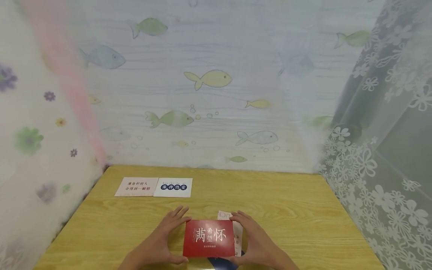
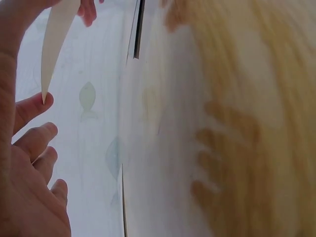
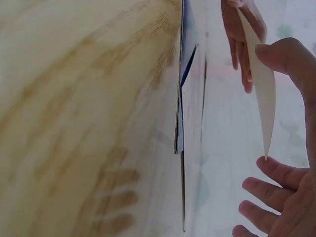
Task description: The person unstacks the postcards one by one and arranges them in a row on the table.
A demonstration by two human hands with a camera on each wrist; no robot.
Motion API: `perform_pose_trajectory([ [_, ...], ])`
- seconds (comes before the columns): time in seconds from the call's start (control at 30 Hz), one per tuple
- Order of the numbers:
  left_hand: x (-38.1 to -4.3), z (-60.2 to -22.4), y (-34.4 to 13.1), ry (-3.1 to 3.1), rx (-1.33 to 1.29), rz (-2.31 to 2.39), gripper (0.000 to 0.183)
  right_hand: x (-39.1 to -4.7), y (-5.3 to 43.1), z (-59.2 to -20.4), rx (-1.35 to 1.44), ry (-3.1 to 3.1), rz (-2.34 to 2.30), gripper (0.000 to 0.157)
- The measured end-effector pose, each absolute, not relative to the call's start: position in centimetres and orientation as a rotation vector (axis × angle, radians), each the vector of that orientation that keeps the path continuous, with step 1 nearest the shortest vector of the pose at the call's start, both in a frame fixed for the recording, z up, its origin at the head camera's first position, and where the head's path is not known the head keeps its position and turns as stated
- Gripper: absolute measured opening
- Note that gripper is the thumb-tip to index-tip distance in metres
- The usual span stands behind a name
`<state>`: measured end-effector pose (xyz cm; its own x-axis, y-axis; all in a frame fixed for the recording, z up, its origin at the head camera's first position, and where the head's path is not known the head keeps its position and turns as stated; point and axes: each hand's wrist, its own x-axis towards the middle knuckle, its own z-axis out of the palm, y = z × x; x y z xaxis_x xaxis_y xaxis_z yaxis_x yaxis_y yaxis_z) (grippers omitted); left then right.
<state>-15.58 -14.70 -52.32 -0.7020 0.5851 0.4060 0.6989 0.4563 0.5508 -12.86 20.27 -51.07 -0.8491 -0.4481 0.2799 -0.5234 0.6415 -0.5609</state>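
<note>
A red card (image 1: pixel 210 252) with white Chinese characters is held up between my two hands, above the table's near part. My left hand (image 1: pixel 160 242) pinches its left corners between thumb and index finger, the other fingers spread free in the left wrist view. On the other side, my right hand (image 1: pixel 258 243) pinches the right corners the same way. Edge-on in the right wrist view, the red card (image 3: pixel 265 103) looks thin and slightly bowed. Beneath it a white card with print (image 1: pixel 238 236) and a dark blue card (image 1: pixel 223 264) lie on the table, both partly hidden.
Toward the table's back left, a pale pink card (image 1: pixel 136 186) lies beside a white card with blue circles (image 1: pixel 173 188). The wood-grain table (image 1: pixel 290 210) meets a fish-print cloth (image 1: pixel 216 150) behind. A sheer flowered curtain (image 1: pixel 368 187) hangs along the right side.
</note>
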Motion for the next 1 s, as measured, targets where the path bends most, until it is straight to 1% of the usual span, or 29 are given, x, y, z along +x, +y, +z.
perform_pose_trajectory([
  [0.3,-15.8,-52.7,-14.9,-2.667,-1.086,-1.026,0.099,-13.4,20.4,-51.6,0.949,-2.640,0.860,0.096],
  [0.67,-16.0,-51.9,-14.6,-2.926,-1.043,-0.969,0.105,-13.5,20.8,-51.4,0.910,-2.743,0.901,0.098],
  [0.87,-17.2,-51.5,-14.4,-2.890,-1.116,-0.941,0.106,-14.1,21.1,-51.3,0.932,-2.714,0.870,0.098],
  [1.0,-18.3,-51.4,-14.3,-2.829,-1.170,-0.832,0.106,-15.0,21.1,-50.9,0.931,-2.729,0.883,0.098],
])
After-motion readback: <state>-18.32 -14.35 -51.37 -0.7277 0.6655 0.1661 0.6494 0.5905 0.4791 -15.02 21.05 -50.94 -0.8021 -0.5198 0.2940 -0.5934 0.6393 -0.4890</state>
